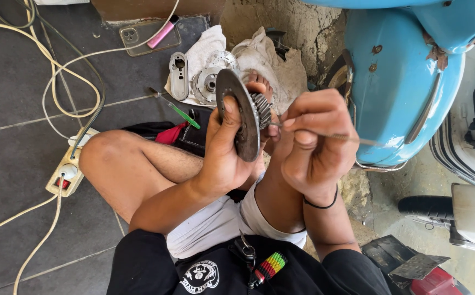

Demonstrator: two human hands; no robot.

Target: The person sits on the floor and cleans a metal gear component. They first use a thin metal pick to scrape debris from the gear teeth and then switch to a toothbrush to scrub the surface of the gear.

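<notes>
i'm gripping the heavy, stiff, likely greasy geared metal disc (241, 117) by its rim in my left hand (223, 155), my right hand (311, 145) pinching a thin rod (352, 139) closed.

Hands: two, left hand (223, 155) and right hand (311, 145). Geared metal disc (240, 117): one; thin metal rod (352, 138): one. Metal parts on white cloth (207, 46): three (one oblong cover (178, 75)); power strip (71, 164): one; phone (149, 36): one.

Probably a scooter repair workshop: blue scooter (406, 82), loose metal parts (204, 76).
</notes>
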